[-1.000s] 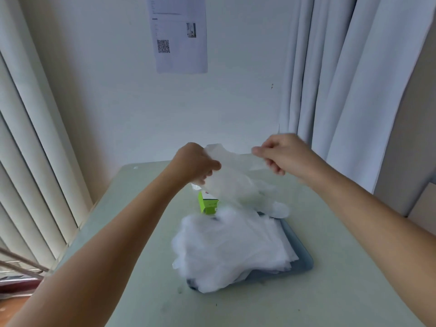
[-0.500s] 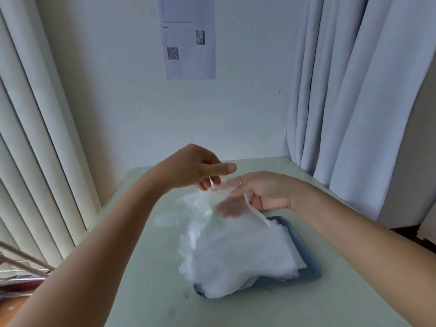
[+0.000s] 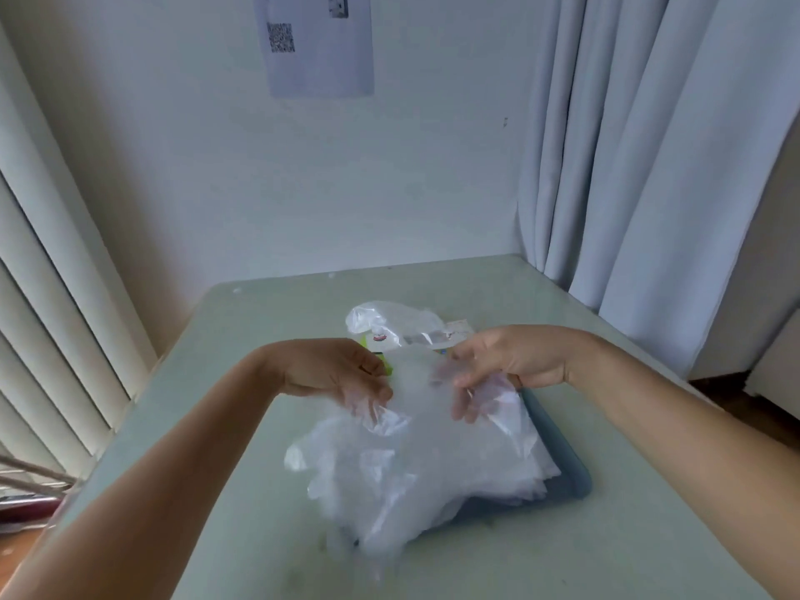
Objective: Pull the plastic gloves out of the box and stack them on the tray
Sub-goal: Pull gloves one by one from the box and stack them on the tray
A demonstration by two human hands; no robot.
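Two hands of yours hang low over the pile [image 3: 411, 478] of gloves, w/ one thin glove [image 3: 411, 383] spread btwn them. Your L hand [image 3: 337, 374] has its palm turned inward and fingers loosely curled, film draped over the tips. I can't tell if it's pinching the glove or only touching it. Your R hand [image 3: 506, 361] is relaxed, fingers spread and pointing down. They show through the film lying over them, and it has no grip on it.

The pile sits on the tray [image 3: 575, 474] and spills past its L and near edges onto the tabletop [image 3: 584, 552]. Only the tray's R rim and near R corner show. The box [image 3: 379, 342], green and white, stands just behind your hands, partly hidden by the L one, w/ a crumpled glove [image 3: 389, 322] poking up out of its top.

On the far wall hangs a sheet [image 3: 320, 58] w/ a QR code. A curtain [image 3: 627, 166] hangs at R, blinds [image 3: 52, 275] at L.
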